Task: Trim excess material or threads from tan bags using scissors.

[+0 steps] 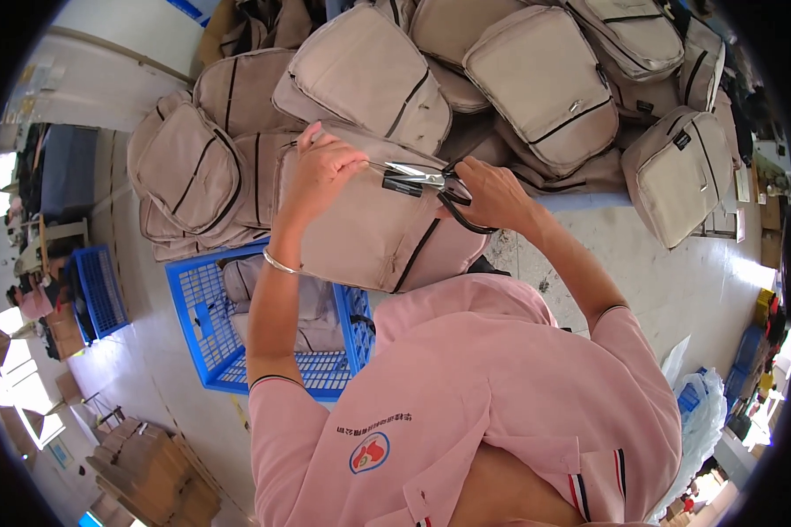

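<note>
A beige backpack (pixel 338 233) lies in front of me, with a small black label near its upper edge and a black zipper line across its lower right part. My right hand (pixel 494 195) grips a pair of scissors (pixel 429 178) with black handles. Their metal blades are parted and point left, just above the black label. At the backpack's upper left edge, my left hand (pixel 330 169) has its thumb and index finger pinched together near the blade tips. What they pinch is too small to make out. A bracelet (pixel 279 262) circles my left wrist.
Several more beige backpacks (pixel 540 83) are piled across the far side. One hangs at the right edge (pixel 677 171) of the pile. Below my left arm stands a blue plastic crate (pixel 204 338) with beige bags inside. Stacked cardboard (pixel 154 470) sits lower left, a clear plastic bag (pixel 699 422) lower right.
</note>
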Available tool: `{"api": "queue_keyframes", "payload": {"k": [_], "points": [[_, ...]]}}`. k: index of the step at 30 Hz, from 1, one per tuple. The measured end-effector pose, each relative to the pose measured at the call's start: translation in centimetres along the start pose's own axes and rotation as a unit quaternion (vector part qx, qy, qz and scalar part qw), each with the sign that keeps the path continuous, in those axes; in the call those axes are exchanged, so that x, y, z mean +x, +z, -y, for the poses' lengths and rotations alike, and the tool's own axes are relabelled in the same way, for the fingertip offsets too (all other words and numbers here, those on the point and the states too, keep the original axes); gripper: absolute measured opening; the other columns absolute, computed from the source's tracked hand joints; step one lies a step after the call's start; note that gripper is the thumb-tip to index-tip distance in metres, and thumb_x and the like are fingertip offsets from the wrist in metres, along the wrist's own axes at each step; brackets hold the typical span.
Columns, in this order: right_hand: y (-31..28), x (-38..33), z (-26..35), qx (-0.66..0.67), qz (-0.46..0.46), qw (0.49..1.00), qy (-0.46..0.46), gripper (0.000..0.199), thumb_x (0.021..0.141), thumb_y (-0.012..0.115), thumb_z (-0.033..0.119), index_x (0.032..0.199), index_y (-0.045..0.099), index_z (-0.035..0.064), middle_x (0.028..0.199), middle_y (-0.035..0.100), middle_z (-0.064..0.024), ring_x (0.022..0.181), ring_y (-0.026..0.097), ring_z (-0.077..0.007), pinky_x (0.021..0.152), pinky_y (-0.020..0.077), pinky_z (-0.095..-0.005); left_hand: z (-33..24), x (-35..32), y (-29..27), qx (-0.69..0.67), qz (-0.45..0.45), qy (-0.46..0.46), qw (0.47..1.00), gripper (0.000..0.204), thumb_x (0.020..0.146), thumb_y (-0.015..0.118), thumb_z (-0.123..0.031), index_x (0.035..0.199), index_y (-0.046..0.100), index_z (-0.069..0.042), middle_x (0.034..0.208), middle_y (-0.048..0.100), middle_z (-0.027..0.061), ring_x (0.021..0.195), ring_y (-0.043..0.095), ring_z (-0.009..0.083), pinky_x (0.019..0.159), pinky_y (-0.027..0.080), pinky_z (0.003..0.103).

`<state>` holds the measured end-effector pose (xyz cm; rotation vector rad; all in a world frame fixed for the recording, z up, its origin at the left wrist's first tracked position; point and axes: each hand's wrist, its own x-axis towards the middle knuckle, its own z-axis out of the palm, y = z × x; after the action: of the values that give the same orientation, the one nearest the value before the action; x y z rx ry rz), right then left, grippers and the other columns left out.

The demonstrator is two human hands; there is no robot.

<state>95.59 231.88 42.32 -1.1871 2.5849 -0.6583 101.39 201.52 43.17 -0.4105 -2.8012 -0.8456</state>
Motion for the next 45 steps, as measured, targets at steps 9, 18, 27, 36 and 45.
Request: {"api": "queue_keyframes", "payload": {"k": [9,18,27,36,45], "points": [[2.3,0.4,0.0,0.007,-0.03,0.999,-0.008,0.053,0.076,0.076,0.048,0.085,0.057,0.0002,0.078,0.061,-0.0161,0.067,0.061,-0.0389,0.058,0.0475,-0.0468,0.2,-0.1,0.4,-0.007,0.0,0.002,1.0,0.008,0.084,0.07,-0.018,0.087,0.073,-0.011,0.078,0.067,-0.0029,0.087,0.059,0.014,0.113,0.025,0.043],[2.8,0.5,0.1,0.021,-0.027,0.999,0.009,0.049,0.074,0.078,0.046,0.075,0.057,0.0018,0.074,0.063,-0.0146,0.066,0.062,-0.0361,0.057,0.0485,-0.0441,0.6,-0.3,0.5,-0.018,-0.006,0.0,1.0,0.007,0.083,0.071,-0.017,0.086,0.072,-0.011,0.078,0.067,-0.0032,0.087,0.059,0.014,0.113,0.025,0.043],[5.5,0.3,-1.1,-0.016,-0.078,0.997,0.014,0.04,0.081,0.071,0.041,0.076,0.059,0.0035,0.075,0.065,-0.0137,0.067,0.064,-0.035,0.058,0.0515,-0.0443,3.3,-1.6,-0.6,-0.119,-0.321,-0.175,0.923,0.022,0.094,0.064,-0.021,0.105,0.07,-0.004,0.104,0.068,0.0063,0.1,0.061,0.0177,0.094,0.045,0.033],[5.0,1.2,-1.1,-0.019,-0.062,0.998,-0.021,0.036,0.08,0.071,0.037,0.075,0.058,0.0038,0.076,0.065,-0.015,0.07,0.065,-0.036,0.061,0.0515,-0.0443,14.4,-9.6,1.9,-0.523,-0.071,-0.511,0.679,0.041,0.097,0.059,-0.033,0.122,0.064,-0.001,0.108,0.068,0.0071,0.093,0.063,0.0153,0.081,0.051,0.03],[2.8,-2.8,0.8,0.063,-0.047,0.989,-0.125,0.04,0.074,0.079,0.033,0.08,0.053,0.0035,0.076,0.057,-0.0127,0.068,0.061,-0.0349,0.057,0.0489,-0.0423,1.7,-13.1,-5.1,-0.448,-0.226,-0.41,0.762,0.021,0.094,0.062,-0.021,0.103,0.067,-0.002,0.092,0.064,-0.0013,0.08,0.058,0.0088,0.072,0.047,0.022]]}}
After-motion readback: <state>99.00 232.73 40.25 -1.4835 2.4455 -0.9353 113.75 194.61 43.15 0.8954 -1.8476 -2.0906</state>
